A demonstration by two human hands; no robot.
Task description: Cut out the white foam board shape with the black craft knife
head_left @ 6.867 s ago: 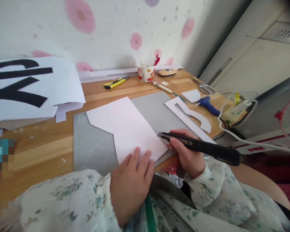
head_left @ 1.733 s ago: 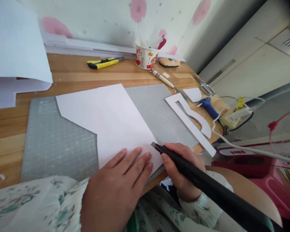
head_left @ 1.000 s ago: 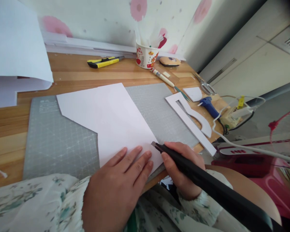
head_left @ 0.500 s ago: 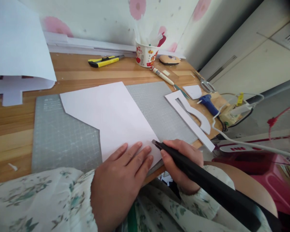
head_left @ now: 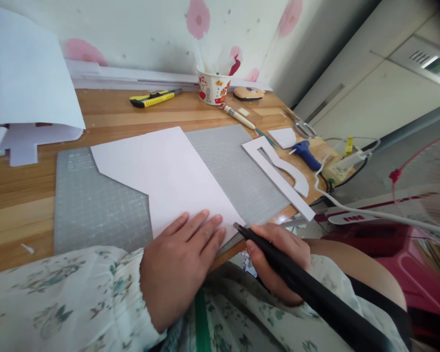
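My left hand (head_left: 185,266) lies flat on a white sheet of foam board or card (head_left: 176,171), fingers spread and pointing away from me. In my right hand (head_left: 278,256) is a long black utility knife (head_left: 297,271), gripped with its grey tip down at the board's near right corner. The board rests on a grey cutting mat (head_left: 99,205) and has an angled notch cut out of its left side. To the right of the board, a white cut-out piece with a straight bar and a curved arm (head_left: 278,171) lies partly on the mat.
Behind the mat are a yellow knife (head_left: 156,99), a paper cup (head_left: 213,88) and an orange case (head_left: 248,93). A pen (head_left: 238,116), scissors (head_left: 302,126), a blue glue gun (head_left: 306,155) and a power strip (head_left: 339,168) line the right. A white paper construction (head_left: 29,83) stands at left.
The knife tip has shifted slightly toward me, to the board's near right corner. My left hand stays flat on the board. The whole view has turned a little.
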